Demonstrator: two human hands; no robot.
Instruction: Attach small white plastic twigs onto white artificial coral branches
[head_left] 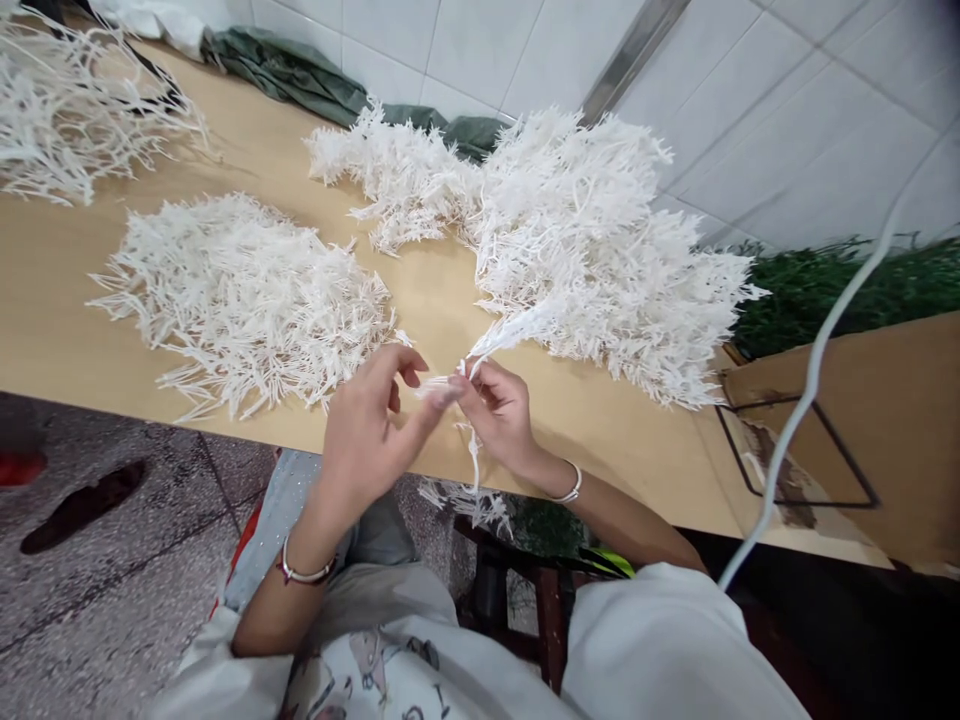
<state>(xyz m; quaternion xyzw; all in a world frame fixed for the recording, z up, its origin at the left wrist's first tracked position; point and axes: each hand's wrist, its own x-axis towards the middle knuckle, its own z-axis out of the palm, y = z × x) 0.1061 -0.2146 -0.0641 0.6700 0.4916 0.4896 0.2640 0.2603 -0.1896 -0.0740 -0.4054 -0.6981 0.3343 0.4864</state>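
Note:
Between my hands, above the table's front part, is a white branched plastic piece [514, 328]. My right hand [499, 412] pinches it near its stem, and its branches fan out up and to the right. My left hand [375, 420] is just left of it, thumb stretched to the stem at my right fingertips and the other fingers curled apart from the thumb. A thin white strand [473, 455] hangs below my right hand. A pile of short white pieces [247, 295] lies left of my hands, and a larger white heap [577, 230] is behind and to the right.
The wooden table [427, 290] runs along a tiled wall. Looser white strands [67, 110] lie at the far left, with green cloth [292, 75] along the back. At right are a cardboard box [892, 420], green foliage [862, 290], a black wire frame and a pale cable [814, 370].

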